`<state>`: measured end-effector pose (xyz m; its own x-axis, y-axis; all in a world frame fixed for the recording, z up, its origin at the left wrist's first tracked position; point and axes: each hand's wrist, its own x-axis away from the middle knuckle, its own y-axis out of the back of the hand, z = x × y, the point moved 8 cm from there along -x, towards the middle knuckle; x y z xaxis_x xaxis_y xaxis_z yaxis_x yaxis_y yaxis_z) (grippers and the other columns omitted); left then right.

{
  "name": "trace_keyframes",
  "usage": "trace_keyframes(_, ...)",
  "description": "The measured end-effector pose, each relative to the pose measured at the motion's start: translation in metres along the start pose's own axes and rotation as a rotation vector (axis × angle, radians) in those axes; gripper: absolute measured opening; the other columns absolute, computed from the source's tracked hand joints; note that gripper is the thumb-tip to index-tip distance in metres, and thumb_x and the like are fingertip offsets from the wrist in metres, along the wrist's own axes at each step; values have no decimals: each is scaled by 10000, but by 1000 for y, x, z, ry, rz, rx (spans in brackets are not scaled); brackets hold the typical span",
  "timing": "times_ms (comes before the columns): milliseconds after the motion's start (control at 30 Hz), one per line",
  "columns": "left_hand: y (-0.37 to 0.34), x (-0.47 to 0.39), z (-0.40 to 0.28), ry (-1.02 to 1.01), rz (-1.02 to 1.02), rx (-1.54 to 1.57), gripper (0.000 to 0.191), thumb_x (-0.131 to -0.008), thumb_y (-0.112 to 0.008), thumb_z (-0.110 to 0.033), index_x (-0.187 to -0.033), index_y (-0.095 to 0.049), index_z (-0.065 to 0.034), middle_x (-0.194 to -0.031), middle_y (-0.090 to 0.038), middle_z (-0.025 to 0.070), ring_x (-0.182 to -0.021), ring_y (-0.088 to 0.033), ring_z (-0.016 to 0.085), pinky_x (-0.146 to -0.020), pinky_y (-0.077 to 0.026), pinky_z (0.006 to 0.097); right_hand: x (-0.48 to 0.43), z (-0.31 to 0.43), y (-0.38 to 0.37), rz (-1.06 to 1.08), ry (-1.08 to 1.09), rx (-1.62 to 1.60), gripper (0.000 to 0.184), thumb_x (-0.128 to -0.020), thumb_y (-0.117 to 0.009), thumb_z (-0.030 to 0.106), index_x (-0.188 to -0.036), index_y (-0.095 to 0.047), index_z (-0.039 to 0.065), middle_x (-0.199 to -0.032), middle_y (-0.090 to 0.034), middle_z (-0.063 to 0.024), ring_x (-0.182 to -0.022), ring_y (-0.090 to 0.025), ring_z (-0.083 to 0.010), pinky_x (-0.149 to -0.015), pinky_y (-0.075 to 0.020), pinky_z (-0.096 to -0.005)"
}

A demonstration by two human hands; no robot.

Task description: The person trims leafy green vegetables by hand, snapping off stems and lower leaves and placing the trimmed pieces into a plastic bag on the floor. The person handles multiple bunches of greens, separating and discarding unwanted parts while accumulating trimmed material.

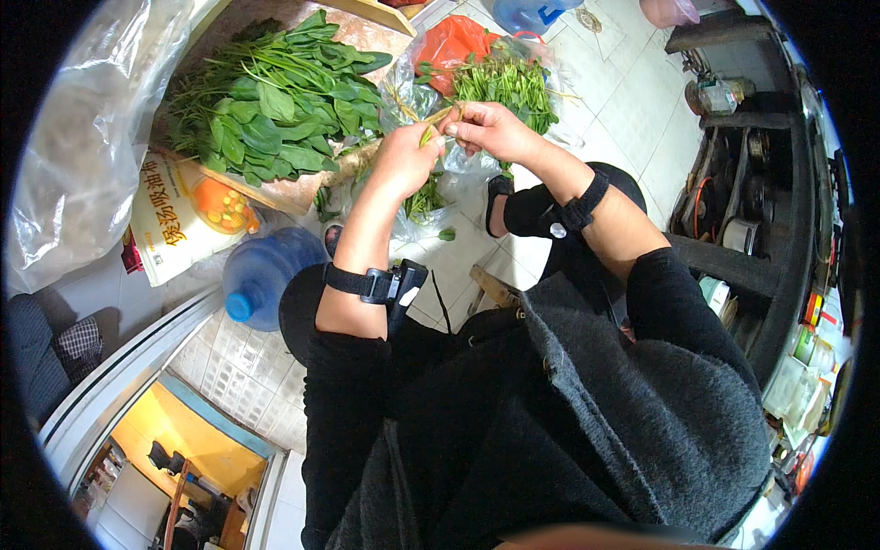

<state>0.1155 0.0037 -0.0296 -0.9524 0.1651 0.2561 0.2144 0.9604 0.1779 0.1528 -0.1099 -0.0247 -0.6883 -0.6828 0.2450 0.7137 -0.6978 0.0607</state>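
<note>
My left hand [407,152] is closed around thin green stems, whose tips stick up past the thumb. Close against it on the right, my right hand [481,127] pinches a yellowish strand [440,115] between thumb and fingers. Left of the hands, a large heap of leafy greens [275,110] lies on a low board. Behind the right hand, cut green stems with leaves [509,86] rest on clear plastic beside a red plastic bag [454,49]. More greens [426,199] lie in a clear plastic bag below the hands, partly covered by the left forearm.
A blue water jug [271,275] lies by my left knee, and another [529,12] is at the top. A printed packet [182,213] and a big clear plastic sheet [89,137] are at the left. Dark shelves with pots and jars [742,237] line the right side. A loose leaf [447,234] lies on the tiled floor.
</note>
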Motion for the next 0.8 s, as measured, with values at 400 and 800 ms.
trace_keyframes(400,21,5,-15,53,-95,611,166,-929,-485,-172,-834,-517,-40,-523,-421,-14,-451,-474,117,-439,-365,240,7,-77,-19,237,-247,680,578,-754,-616,54,-1304,-462,141,-1205,-501,-187,-993,-574,-309,-843,-479,-366)
trace_keyframes(800,3,12,-2,285,-49,797,106,-898,-543,-136,-883,-439,-123,-566,-412,-14,-402,-326,59,-344,-245,212,-45,-149,107,-94,-516,874,452,-775,-546,258,-1206,-556,123,-1011,-640,-150,-897,-617,-290,-756,-499,-369)
